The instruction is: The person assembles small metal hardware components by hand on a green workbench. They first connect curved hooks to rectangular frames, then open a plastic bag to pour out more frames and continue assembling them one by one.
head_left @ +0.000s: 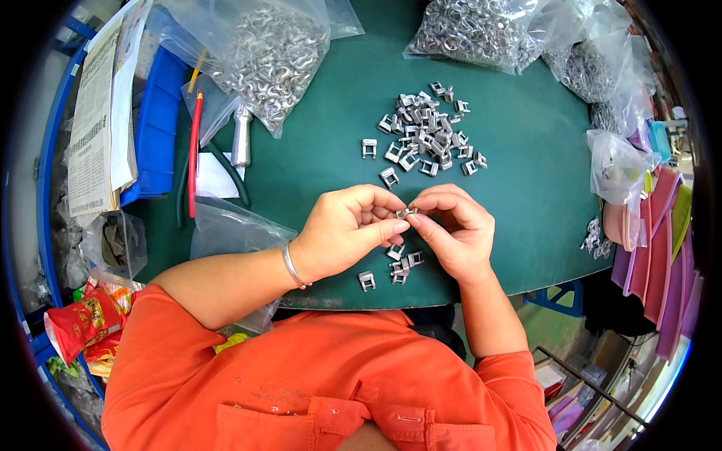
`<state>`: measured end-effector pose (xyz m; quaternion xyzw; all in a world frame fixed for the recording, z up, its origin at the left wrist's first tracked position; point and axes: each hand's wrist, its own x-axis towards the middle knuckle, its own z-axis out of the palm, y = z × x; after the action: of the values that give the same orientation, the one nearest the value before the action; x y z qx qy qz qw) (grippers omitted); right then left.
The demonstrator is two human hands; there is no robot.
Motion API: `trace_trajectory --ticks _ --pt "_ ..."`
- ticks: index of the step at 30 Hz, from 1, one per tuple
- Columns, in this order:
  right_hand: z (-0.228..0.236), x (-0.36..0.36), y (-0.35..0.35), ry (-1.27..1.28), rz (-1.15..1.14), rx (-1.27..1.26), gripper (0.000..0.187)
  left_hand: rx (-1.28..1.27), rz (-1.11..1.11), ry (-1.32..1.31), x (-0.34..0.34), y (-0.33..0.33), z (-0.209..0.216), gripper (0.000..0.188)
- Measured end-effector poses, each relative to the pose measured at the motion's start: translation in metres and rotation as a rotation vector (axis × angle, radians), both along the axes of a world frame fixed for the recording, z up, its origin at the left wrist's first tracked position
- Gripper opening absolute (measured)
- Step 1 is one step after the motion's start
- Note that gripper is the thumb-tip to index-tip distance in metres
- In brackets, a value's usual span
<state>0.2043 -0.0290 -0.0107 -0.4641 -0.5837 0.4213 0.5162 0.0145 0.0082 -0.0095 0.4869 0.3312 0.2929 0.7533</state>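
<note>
Over the green table (323,150), my left hand (347,225) and my right hand (457,229) meet fingertip to fingertip. Both pinch one small silver metal buckle piece (406,213) between thumbs and forefingers; its finer detail is partly covered by the fingers. Just beyond my hands lies a heap of similar U-shaped metal buckle pieces (432,135), with a few apart at its near edge. Several more buckle pieces (404,264) lie close to my body, below my hands. A metal bangle circles my left wrist.
Clear plastic bags of metal fittings stand at the back left (274,56) and back right (474,34). Pliers with a red handle (196,143) and a metal-handled tool (241,135) lie left, beside a blue bin (156,124). Coloured straps (662,248) hang at the right edge.
</note>
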Motion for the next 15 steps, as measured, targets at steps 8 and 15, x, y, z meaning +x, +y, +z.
trace_trajectory --ticks 8,15 --pt "-0.0017 0.0001 -0.0025 0.152 -0.019 -0.160 0.014 -0.204 0.025 -0.047 -0.0008 0.0053 -0.0032 0.022" --pt "-0.0018 0.0006 -0.0025 0.143 0.011 -0.167 0.013 -0.281 0.026 -0.095 -0.0014 0.0050 -0.0052 0.021"
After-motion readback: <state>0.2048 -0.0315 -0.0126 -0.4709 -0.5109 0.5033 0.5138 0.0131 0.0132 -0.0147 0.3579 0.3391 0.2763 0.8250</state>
